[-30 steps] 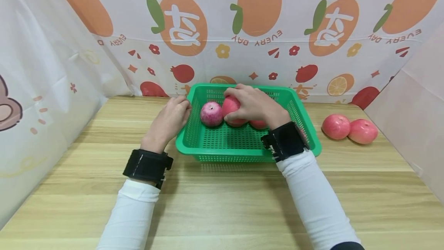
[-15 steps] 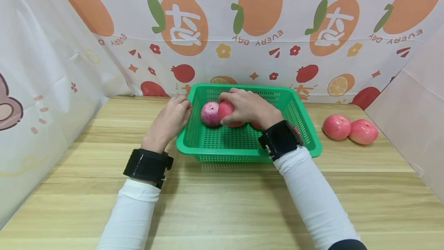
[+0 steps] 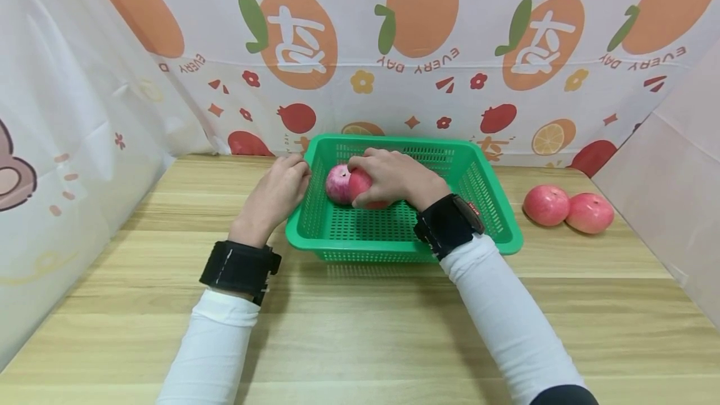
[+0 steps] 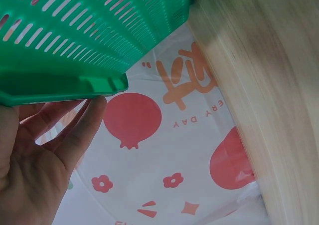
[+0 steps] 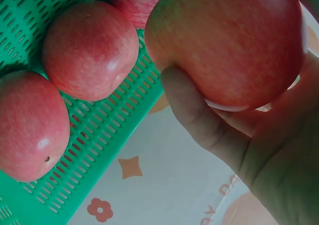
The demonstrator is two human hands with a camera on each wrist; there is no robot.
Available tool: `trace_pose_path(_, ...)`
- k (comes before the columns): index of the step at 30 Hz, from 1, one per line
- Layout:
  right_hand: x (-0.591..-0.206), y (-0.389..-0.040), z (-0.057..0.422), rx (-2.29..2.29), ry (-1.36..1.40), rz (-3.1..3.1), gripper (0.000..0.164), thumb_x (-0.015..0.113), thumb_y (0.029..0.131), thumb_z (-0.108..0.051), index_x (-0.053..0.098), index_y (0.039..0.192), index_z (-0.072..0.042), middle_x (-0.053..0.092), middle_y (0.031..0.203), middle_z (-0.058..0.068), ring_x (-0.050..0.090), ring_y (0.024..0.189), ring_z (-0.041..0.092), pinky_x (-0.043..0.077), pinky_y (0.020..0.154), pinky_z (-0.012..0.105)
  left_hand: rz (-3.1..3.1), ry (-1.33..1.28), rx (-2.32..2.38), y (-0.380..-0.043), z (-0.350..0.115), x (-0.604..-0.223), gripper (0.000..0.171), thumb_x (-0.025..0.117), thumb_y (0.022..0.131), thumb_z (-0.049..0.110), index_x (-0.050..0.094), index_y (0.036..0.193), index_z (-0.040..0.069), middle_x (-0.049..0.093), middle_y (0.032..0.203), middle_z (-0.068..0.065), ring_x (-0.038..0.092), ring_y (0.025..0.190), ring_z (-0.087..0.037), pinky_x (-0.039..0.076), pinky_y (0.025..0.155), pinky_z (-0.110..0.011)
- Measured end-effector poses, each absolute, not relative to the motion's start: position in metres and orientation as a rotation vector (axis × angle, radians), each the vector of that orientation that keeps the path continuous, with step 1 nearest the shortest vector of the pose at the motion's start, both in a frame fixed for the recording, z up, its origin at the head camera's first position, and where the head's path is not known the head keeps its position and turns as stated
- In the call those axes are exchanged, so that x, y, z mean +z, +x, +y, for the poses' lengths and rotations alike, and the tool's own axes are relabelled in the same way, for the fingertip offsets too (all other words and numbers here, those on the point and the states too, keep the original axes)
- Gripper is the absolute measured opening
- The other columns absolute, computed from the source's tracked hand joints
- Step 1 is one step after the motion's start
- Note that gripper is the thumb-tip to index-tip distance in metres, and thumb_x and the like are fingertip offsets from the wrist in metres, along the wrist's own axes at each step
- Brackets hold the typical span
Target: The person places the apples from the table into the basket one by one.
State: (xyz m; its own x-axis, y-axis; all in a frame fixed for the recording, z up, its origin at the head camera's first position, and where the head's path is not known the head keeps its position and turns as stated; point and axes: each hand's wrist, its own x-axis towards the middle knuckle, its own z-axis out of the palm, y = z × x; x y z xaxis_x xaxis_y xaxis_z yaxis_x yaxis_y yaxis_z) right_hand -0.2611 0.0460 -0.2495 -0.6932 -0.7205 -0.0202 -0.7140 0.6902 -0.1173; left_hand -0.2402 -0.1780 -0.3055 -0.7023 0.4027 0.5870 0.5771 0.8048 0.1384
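My right hand (image 3: 396, 175) holds a red apple (image 3: 359, 184) over the left half of a green plastic basket (image 3: 365, 246). In the right wrist view, thumb and fingers curl round this apple (image 5: 229, 45), which hangs above the basket's side. A purplish-red, streaked apple (image 3: 337, 185) sits in the basket at its left end, overlapped by the held one. More red apples lie in the basket, mostly hidden under the hand; the right wrist view shows one (image 5: 89, 50) beside another (image 5: 30, 127). My left hand (image 3: 275, 189) grips the basket's left rim, its fingertips against the edge in the left wrist view.
Two red apples, a left one (image 3: 546, 205) and a right one (image 3: 590, 213), lie side by side on the wooden table (image 3: 360, 330), right of the basket. A fruit-printed white cloth (image 3: 360, 105) hangs close behind the basket, with cloth walls at both sides.
My right hand has moved left and slightly down with the apple, bringing it over the edge of the purplish-red one. The left hand and the basket stay in place.
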Motion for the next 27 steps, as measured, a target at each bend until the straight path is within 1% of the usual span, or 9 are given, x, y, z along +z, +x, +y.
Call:
trace_pose_path(7, -0.249, -0.261, 0.039, -0.083, -1.195, 2.825, 0.068, 0.064, 0.075, -0.049, 0.044, 0.131, -0.017, 0.045, 0.121, 0.007, 0.041, 0.101, 0.019, 0.044, 0.085, 0.04, -2.456, -0.717, -0.424, -0.239, -0.179, -0.304, 0.006, 0.059, 0.081, -0.001, 0.061, 0.085, -0.006, 0.054, 0.082, -0.013, 0.048, 0.08, -0.029, 0.05, 0.073, -0.041)
trace_pose_path(11, -0.251, -0.261, 0.036, -0.09, -1.202, 2.793, 0.068, 0.065, 0.074, -0.048, 0.043, 0.131, -0.018, 0.046, 0.121, 0.007, 0.041, 0.102, 0.019, 0.046, 0.082, 0.039, -2.458, -0.714, -0.428, -0.238, -0.179, -0.304, 0.006, 0.06, 0.081, -0.002, 0.061, 0.084, -0.006, 0.054, 0.082, -0.013, 0.047, 0.08, -0.028, 0.05, 0.073, -0.041)
trace_pose_path(15, -0.253, -0.262, 0.033, -0.094, -1.192, 2.755, 0.066, 0.065, 0.074, -0.047, 0.043, 0.13, -0.02, 0.046, 0.119, 0.006, 0.042, 0.098, 0.019, 0.047, 0.077, 0.037, -2.459, -0.716, -0.429, -0.238, -0.179, -0.305, 0.005, 0.059, 0.081, -0.002, 0.061, 0.084, -0.006, 0.054, 0.082, -0.014, 0.047, 0.08, -0.029, 0.05, 0.073, -0.041)
trace_pose_path(27, -0.258, -0.262, 0.029, -0.061, -1.111, 2.713, 0.06, 0.067, 0.073, -0.046, 0.045, 0.124, -0.022, 0.047, 0.11, 0.002, 0.044, 0.092, 0.018, 0.048, 0.073, 0.034, -2.459, -0.72, -0.417, -0.239, -0.178, -0.304, 0.006, 0.058, 0.082, -0.001, 0.061, 0.084, -0.006, 0.055, 0.083, -0.014, 0.048, 0.08, -0.029, 0.049, 0.073, -0.04)
